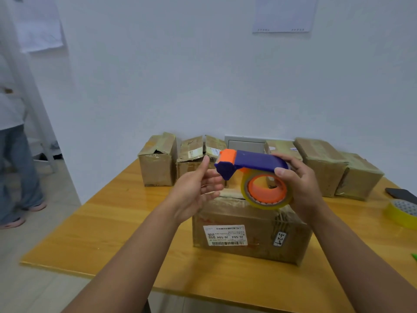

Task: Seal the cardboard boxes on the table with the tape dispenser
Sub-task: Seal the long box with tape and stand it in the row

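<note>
— What carries everything?

— One glossy yellow wooden tabletop [112, 233]. On it I count seven brown cardboard boxes: six in a row along the far edge [158, 163], against the wall, and one labelled brown cardboard box [248, 236] near the middle, closer to the near edge.

— And the dispenser?

— One blue and orange plastic tape dispenser [252, 166], loaded with a clear roll on an orange hub, held in the air just above that nearer box. The right hand [300, 188] grips its handle end, fingers curled round it.

— The other hand?

— The left hand [196, 188] hangs just beside the dispenser's orange nose, fingers straight and slightly apart, holding nothing.

— Anything smaller?

— One yellow tape roll [401, 213] at the right edge, with a dark flat object [399, 195] just behind it.
</note>
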A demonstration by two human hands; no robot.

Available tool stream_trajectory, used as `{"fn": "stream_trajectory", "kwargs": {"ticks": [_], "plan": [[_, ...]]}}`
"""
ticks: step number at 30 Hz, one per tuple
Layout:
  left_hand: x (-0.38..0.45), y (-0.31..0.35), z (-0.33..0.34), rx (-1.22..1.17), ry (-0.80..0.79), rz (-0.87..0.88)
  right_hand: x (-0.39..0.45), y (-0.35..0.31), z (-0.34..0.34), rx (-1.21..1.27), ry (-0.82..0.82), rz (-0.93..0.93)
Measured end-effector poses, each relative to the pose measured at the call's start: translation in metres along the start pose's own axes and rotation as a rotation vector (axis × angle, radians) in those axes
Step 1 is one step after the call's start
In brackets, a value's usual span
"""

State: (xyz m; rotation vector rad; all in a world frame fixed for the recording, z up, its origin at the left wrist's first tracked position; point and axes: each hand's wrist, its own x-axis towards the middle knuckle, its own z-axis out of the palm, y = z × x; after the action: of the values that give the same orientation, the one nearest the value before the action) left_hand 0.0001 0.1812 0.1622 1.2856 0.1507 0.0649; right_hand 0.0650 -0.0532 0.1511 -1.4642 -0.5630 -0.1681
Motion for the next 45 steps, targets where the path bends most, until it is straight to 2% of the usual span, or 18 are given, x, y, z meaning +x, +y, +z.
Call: {"fn": "stream_trajectory", "kwargs": {"ticks": [5, 9, 21, 27, 33, 38, 45], "plan": [[0.001, -0.003, 0.002, -0.218, -0.107, -0.016, 0.000, 0.005, -0.001, 0.021, -0.034, 0.027], [0.001, -0.005, -0.001, -0.226, -0.152, -0.031, -0.001, 0.006, -0.003, 0.050, -0.063, 0.049], [0.002, -0.011, 0.002, -0.130, 0.017, 0.004, 0.001, 0.004, 0.002, 0.100, -0.137, 0.052], [0.007, -0.012, -0.007, 0.154, 0.095, 0.188, 0.008, -0.002, -0.002, -0.066, -0.159, 0.022], [0.012, -0.018, -0.030, 0.217, 0.176, 0.268, 0.012, -0.013, -0.010, -0.224, -0.180, 0.000], [0.014, -0.025, -0.057, 0.191, 0.240, 0.212, 0.014, -0.017, -0.018, -0.303, -0.174, -0.005], [0.017, -0.030, -0.066, -0.010, 0.242, -0.042, 0.018, -0.018, -0.019, -0.393, -0.178, 0.014]]}}
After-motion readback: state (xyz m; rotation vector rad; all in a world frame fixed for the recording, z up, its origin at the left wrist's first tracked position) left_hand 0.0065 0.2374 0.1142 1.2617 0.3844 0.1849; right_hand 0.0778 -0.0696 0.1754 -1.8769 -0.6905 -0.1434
